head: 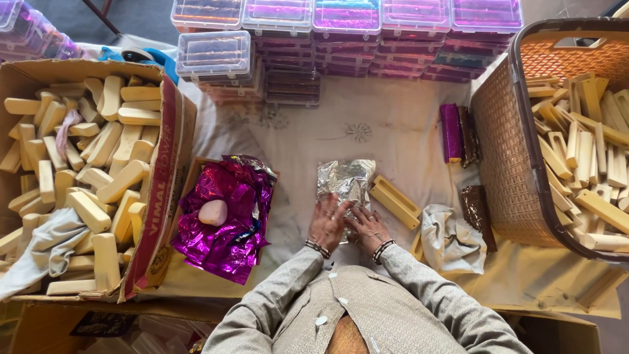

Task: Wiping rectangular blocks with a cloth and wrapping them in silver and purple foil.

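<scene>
A silver foil sheet [345, 178] lies flat on the white cloth in front of me. My left hand [327, 223] presses on its near left edge, fingers spread. My right hand [368, 227] rests on its near right edge, fingers bent over a fold of the foil. Whether something lies under the foil is hidden. Just right of the foil sits a pale yellow wooden mould [394, 201]. A pile of purple foil sheets [226, 219] with a pale stone [213, 213] on top lies to the left.
A cardboard box [171, 144] of pale yellow bars stands at left. A brown basket [504, 164] of wooden moulds stands at right. Clear plastic boxes [282, 39] are stacked at the back. Purple-wrapped bars [451, 131] and a crumpled cloth [449, 239] lie nearby.
</scene>
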